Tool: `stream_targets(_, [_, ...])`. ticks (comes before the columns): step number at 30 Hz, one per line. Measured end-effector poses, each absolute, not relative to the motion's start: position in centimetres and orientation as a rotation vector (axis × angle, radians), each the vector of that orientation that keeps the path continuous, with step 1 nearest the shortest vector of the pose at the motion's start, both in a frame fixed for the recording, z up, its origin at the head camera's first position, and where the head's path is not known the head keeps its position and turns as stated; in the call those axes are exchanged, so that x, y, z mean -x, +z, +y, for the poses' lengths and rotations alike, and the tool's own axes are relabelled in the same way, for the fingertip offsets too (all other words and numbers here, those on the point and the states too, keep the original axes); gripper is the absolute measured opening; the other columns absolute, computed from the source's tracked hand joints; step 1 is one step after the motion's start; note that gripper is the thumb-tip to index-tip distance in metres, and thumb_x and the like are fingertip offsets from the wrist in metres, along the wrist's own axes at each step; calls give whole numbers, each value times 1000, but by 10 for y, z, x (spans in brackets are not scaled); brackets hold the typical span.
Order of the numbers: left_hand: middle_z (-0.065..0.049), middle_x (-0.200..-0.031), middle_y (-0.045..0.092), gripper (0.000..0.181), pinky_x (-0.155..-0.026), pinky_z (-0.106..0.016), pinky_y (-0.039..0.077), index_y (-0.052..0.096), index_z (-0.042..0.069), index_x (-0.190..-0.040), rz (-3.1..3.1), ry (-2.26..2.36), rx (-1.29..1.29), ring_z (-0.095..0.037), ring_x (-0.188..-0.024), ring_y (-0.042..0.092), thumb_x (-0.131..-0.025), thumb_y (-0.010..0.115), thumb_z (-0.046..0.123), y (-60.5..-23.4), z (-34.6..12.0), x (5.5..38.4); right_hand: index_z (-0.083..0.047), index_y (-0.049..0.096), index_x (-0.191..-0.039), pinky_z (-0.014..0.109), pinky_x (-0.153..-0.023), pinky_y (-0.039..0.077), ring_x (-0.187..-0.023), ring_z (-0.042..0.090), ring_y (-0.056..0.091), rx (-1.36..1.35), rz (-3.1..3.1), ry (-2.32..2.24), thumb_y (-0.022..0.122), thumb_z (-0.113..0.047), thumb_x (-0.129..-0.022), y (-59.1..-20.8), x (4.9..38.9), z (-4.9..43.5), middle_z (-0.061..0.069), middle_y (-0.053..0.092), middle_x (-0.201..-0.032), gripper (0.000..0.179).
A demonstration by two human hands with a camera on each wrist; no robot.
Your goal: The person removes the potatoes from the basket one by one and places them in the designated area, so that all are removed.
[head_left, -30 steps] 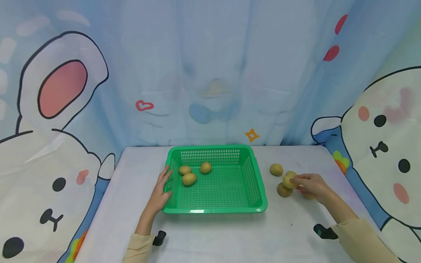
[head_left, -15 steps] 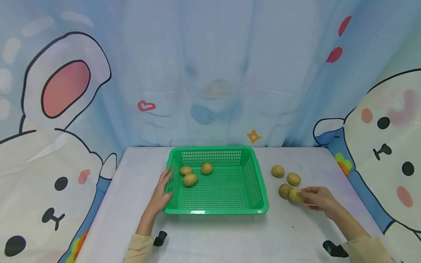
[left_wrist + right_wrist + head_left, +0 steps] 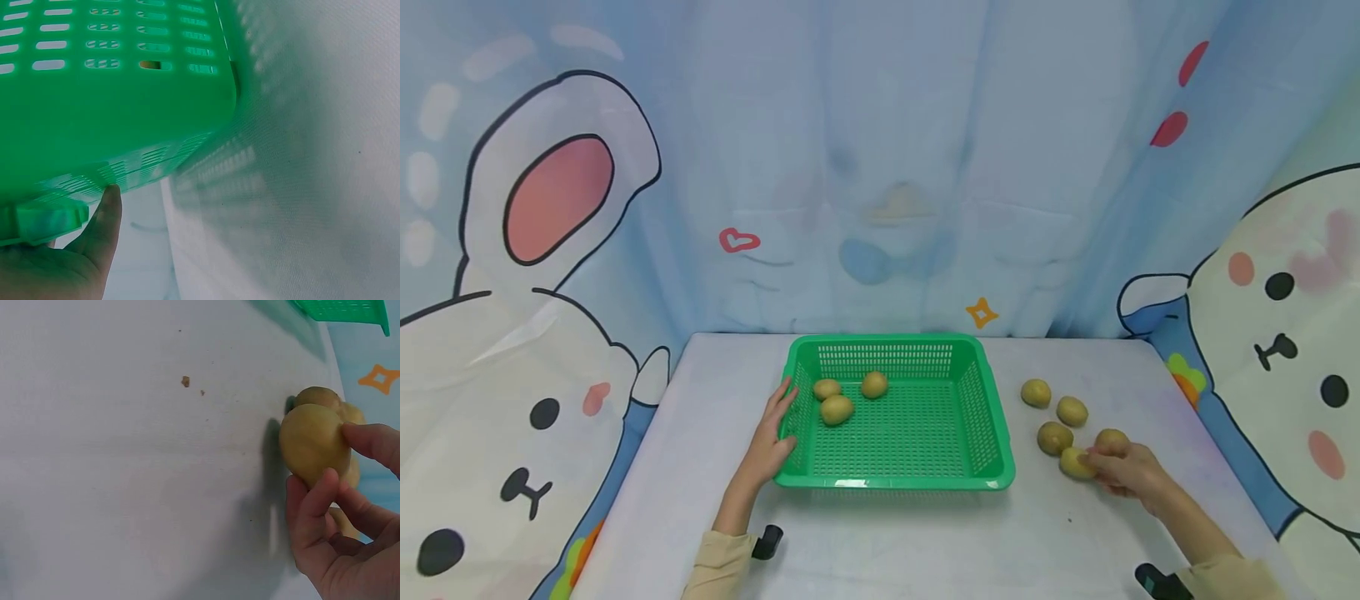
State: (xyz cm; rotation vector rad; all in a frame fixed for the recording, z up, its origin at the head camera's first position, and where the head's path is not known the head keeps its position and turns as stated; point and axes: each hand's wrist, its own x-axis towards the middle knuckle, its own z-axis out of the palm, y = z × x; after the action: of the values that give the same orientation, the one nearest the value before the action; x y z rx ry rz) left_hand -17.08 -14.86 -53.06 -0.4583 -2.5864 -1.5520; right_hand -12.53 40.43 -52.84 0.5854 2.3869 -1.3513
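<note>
My left hand rests against the left side of a green plastic basket, fingers mostly straight along the rim. In the left wrist view one finger touches the basket's outer wall. Three potatoes lie in the basket's left and back part, one of them a potato nearest the front. At the right my right hand pinches a yellow potato between thumb and fingertips, low by the table. Right beside it are a browner potato and another potato, partly covered by my fingers.
Two more potatoes stand farther back on the right, a potato and a potato. A white cloth covers the table, with small crumbs on it. A blue cartoon curtain hangs behind the table's back edge.
My right hand has brought its potato down and toward me, from over the other potatoes to beside the brown one. The left hand and basket stay put; the view shifts slightly.
</note>
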Motion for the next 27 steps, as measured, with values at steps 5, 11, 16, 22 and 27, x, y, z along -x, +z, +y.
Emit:
stream_targets(5, [-16,-162,17,81,-113,-64,18,33,-8,-149,-2589,-1547,461,-39,-148,13,-69,46,-13,-531,-149,171,10,61,-115,32,-65,54,-78,18,59,-599,2378,-1368,73,-31,-88,-533,124,404,7,62,-96,51])
stream_targets(11, [-15,-163,17,81,-113,-64,19,33,-8,-149,-2588,-1544,464,-38,-149,13,-69,45,-12,-533,-149,172,11,61,-117,37,-71,56,-84,20,64,-553,2375,-1283,73,-36,-87,-529,127,407,15,64,-104,57])
stream_targets(16, [-14,-163,17,81,-113,-64,19,33,-7,-149,-2587,-1539,467,-38,-149,13,-70,45,-12,-534,-150,173,13,57,-117,41,-73,56,-88,24,64,-460,2442,-1171,68,-38,-90,-513,134,410,18,65,-104,58])
stream_targets(22, [-14,-163,17,81,-113,-64,19,33,-7,-150,-2586,-1541,466,-38,-149,13,-70,45,-12,-535,-149,174,16,51,-123,37,-72,55,-87,29,61,-422,2582,-1095,61,-35,-94,-486,150,395,25,62,-102,60])
stream_targets(27, [-14,-163,17,81,-113,-64,19,33,-7,-149,-2582,-1546,468,-38,-149,13,-70,45,-12,-534,-149,174,11,49,-130,38,-76,55,-96,36,61,-405,2596,-1189,55,-39,-97,-469,168,362,32,58,-117,60])
